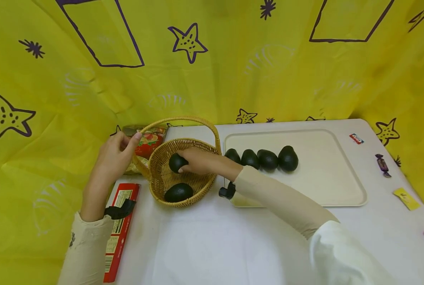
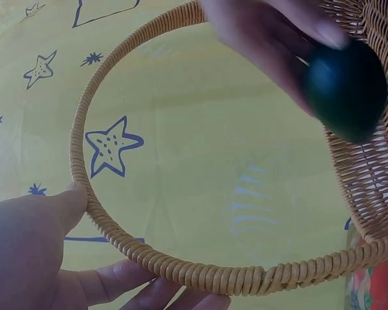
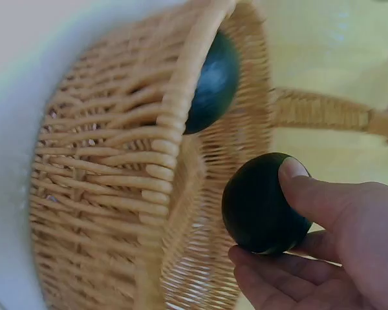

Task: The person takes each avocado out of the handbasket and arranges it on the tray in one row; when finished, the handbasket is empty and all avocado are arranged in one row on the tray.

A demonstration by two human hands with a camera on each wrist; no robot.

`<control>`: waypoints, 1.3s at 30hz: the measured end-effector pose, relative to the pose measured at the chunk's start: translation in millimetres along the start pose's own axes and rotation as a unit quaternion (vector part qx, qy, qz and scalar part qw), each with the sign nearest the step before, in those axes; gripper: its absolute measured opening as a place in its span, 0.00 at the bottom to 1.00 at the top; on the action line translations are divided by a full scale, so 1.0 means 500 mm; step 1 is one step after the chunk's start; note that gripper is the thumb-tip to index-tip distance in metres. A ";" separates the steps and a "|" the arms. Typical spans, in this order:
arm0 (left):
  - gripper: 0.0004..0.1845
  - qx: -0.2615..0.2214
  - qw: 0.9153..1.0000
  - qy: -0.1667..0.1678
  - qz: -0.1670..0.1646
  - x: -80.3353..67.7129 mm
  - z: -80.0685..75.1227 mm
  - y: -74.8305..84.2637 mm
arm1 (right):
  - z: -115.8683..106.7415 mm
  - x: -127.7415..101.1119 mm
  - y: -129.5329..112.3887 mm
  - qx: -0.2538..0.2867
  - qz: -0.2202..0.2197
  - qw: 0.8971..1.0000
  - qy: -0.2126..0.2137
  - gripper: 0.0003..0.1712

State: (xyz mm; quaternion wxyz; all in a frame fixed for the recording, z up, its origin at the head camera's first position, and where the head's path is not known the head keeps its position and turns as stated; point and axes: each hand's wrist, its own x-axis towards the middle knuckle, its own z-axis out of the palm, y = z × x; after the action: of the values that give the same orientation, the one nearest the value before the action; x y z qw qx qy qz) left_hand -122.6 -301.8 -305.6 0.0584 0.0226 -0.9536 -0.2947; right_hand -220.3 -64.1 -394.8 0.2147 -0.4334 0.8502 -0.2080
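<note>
The right hand [image 1: 197,160] reaches into the wicker basket [image 1: 194,186] and its thumb and curled fingers grip one dark avocado [image 1: 177,162], which is at about 11 o'clock inside the basket, just above the weave. The left hand [image 1: 115,156] pinches the basket handle [image 1: 144,127] between thumb and fingers at the 9 o'clock side and holds it upright. I think the risk is a slip — the skin of the fruit looks smooth and the grip in the right wrist view covers only one side, so the avocado could drop on the second avocado [image 1: 178,192] lying at 6 o'clock in the basket. Also, the sleeve could catch the rim and tip the basket if the left hand loosens. By count: two avocados in the basket, four more in a row [image 1: 262,159] on the cream tray [image 1: 333,186] at 3 o'clock — six in total. One basket, one tray, one red box [image 1: 121,221] on the surface, one snack packet [image 1: 149,140] behind the basket, and several small sweets [image 1: 382,164] near the right edge.
</note>
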 end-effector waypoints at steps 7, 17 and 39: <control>0.32 -0.008 1.000 0.009 0.005 0.000 0.005 0.002 | -0.032 -0.140 0.004 0.056 -0.042 0.997 0.039 0.44; 0.31 -0.007 1.000 0.012 0.003 -0.007 0.005 0.000 | -0.067 -0.357 0.059 0.082 -0.038 0.990 0.105 0.43; 0.32 -0.006 1.000 0.011 0.000 -0.005 0.006 0.005 | -0.090 -0.641 0.355 0.094 0.209 0.952 0.203 0.47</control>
State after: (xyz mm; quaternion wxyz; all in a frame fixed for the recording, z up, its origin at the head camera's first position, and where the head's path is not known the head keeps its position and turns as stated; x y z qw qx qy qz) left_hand -120.4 -298.1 -306.9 0.0687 0.0254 -0.9511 -0.3002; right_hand -189.5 303.6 -394.5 0.1159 -0.1723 0.9240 -0.3211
